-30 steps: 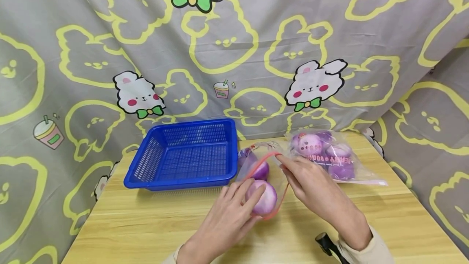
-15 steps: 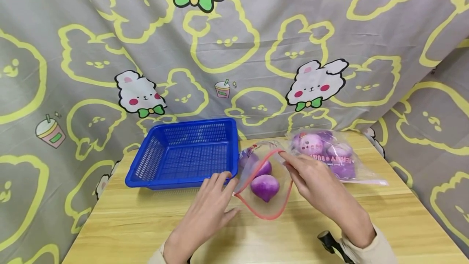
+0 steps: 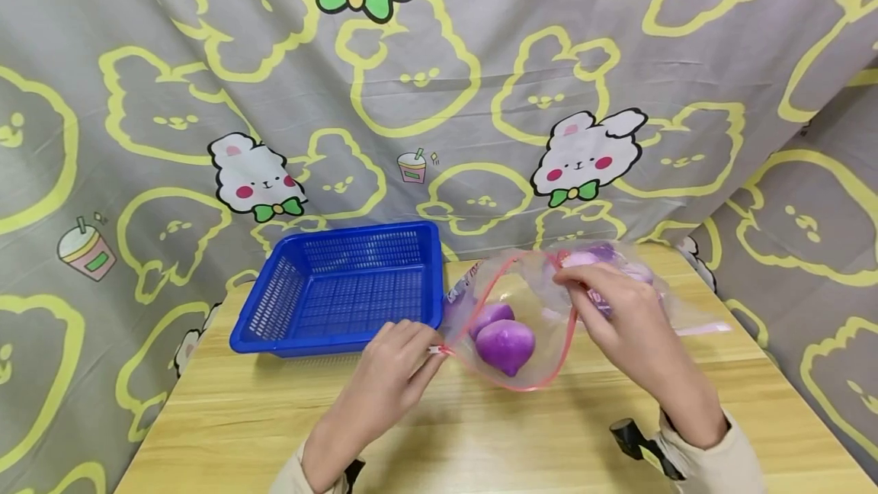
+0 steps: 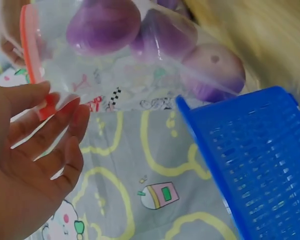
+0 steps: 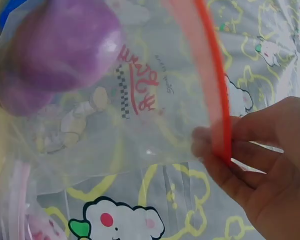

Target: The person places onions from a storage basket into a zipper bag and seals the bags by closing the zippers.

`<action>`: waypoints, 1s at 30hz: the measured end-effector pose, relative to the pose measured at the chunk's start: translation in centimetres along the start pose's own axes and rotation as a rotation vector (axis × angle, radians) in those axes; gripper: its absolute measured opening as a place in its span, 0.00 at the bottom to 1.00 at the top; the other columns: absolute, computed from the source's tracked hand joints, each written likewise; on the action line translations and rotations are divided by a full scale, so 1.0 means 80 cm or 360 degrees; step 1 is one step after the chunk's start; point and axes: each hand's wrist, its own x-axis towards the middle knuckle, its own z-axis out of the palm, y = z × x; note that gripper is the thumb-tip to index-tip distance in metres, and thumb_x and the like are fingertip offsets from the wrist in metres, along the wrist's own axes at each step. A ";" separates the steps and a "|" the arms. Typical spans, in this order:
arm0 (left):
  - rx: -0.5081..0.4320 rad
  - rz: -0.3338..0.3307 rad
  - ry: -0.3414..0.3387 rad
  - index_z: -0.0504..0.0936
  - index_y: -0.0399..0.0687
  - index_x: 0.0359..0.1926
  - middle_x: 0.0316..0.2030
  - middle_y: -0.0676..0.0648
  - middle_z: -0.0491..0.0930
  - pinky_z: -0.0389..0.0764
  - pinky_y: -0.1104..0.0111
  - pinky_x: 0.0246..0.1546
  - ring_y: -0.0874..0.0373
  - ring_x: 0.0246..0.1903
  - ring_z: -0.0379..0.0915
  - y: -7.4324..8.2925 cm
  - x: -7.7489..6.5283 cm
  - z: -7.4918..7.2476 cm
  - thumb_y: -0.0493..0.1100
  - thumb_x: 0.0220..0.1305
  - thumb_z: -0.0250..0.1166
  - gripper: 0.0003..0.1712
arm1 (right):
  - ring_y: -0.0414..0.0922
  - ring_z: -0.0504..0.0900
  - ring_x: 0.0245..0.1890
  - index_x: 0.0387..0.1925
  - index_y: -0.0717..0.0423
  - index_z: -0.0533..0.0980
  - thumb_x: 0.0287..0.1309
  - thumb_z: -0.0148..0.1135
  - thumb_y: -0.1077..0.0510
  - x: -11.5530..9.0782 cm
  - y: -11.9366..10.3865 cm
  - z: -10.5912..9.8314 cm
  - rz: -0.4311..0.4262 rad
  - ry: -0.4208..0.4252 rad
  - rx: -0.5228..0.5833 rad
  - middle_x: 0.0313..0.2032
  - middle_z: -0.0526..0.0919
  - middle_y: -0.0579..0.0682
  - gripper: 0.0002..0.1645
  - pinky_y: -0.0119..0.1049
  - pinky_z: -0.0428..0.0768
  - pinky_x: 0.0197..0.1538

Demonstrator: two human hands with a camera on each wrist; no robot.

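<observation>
A clear zip bag (image 3: pixel 524 292) with a red-edged mouth gapes toward me at the table's middle. Inside lie several glossy purple, onion-like vegetables (image 3: pixel 505 345) with pointed tips; the left wrist view shows three of them (image 4: pixel 214 72) through the plastic. My left hand (image 3: pixel 394 364) pinches the left end of the red zip edge, where a small white slider shows, close beside the basket. With thumb and fingers, my right hand (image 3: pixel 620 319) grips the other end of the red edge, raised above the table. Its pinch on the red strip (image 5: pixel 217 90) shows closely in the right wrist view.
A blue plastic basket (image 3: pixel 336 341) with slotted walls stands left of the bag. Behind my right hand lies a second clear bag (image 3: pixel 675 311) of purple things, partly hidden. A patterned grey curtain (image 3: pixel 439 113) hangs along the wooden table's (image 3: pixel 233 418) back edge.
My left hand has let go of the front vegetable inside the bag, drawn out leftward, and taken the zip edge's left end. My right hand has moved right and up, widening the mouth.
</observation>
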 end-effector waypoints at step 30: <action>-0.0882 -0.0565 0.0538 0.74 0.36 0.41 0.34 0.48 0.87 0.71 0.72 0.28 0.56 0.34 0.81 -0.024 0.043 -0.029 0.31 0.70 0.59 0.02 | 0.33 0.79 0.40 0.47 0.58 0.83 0.48 0.66 0.80 -0.003 0.034 -0.034 0.0136 0.0232 0.0141 0.41 0.87 0.52 0.25 0.18 0.72 0.43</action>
